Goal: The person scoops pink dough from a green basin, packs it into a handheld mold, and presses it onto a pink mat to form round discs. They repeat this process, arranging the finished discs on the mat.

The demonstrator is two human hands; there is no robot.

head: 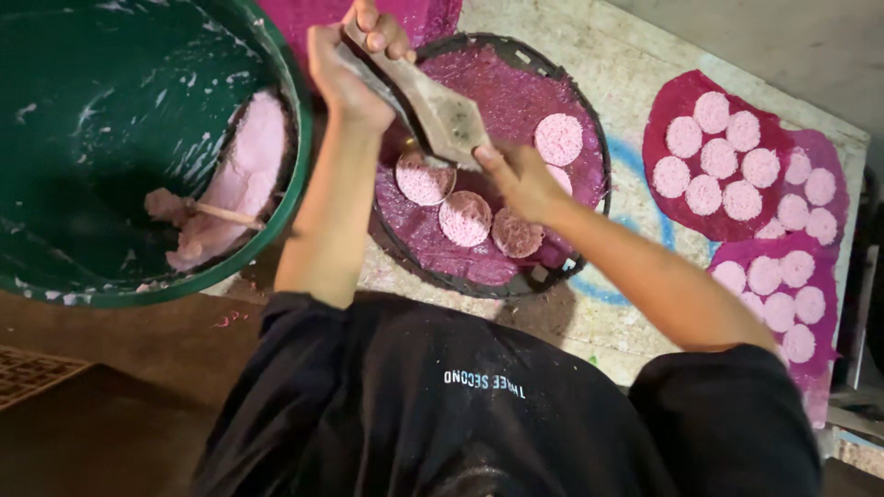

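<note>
The person leans over a round tray (592,138) lined with a magenta cloth (502,87), and both hands work a flat metal press (448,117) with a diamond-shaped head. The left hand (348,69) is clenched around the press's handle at the far edge of the tray, thumb folded over the top. The right hand (517,177) sits at the lower tip of the head, its fingers curled against the metal; whether they pinch it or only steady it cannot be told. The press is tilted, its tip just above a pink lacy disc (424,180) on the cloth. Three more discs lie on the tray, one apart at the far right (559,138) and two near the wrist (465,218) (516,234). Judging from this, the step in hand is laying out one more disc, with the tray only partly filled. The next move seems to call for a steady grip on the handle and a clean lift, so the soft disc keeps its shape and does not touch its neighbours. To the left stands a green basin (293,110) holding pale pink batter (250,161) and a stick (223,213). To the right, on the worn table (571,55), further magenta cloths carry closely packed rows of finished discs (720,147) (781,293)
</note>
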